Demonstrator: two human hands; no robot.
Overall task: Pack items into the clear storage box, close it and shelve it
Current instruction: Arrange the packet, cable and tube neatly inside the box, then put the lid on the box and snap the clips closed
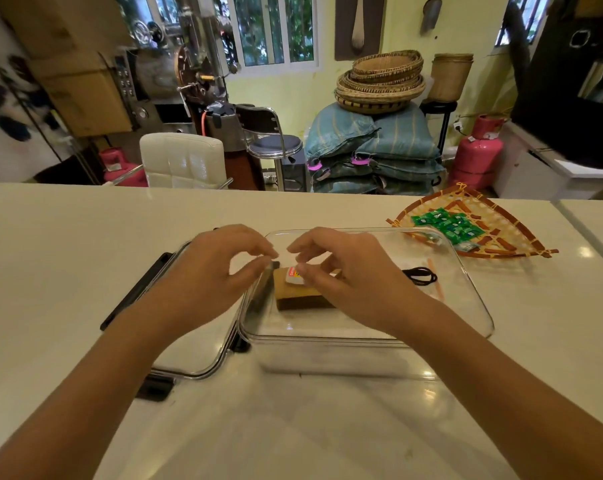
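The clear storage box point(466, 299) stands open on the white counter in front of me. Inside it lies a brown block point(300, 297) with a small white and red label point(293, 276) on top. My right hand point(345, 271) hovers over the block, its fingers curled and apart, fingertips close to the label. Just over the box's left rim is my left hand point(217, 268), thumb and forefinger nearly pinched, nothing visibly held. The box's clear lid point(192, 355) with black clips lies flat to the left of the box, under my left forearm.
A triangular woven tray point(501, 237) with several green sachets point(445, 223) sits at the back right of the counter. A black hair band point(421, 274) and an orange stick point(436, 278) show through the box's right side. Chairs, sacks, baskets and gas cylinders stand beyond the counter.
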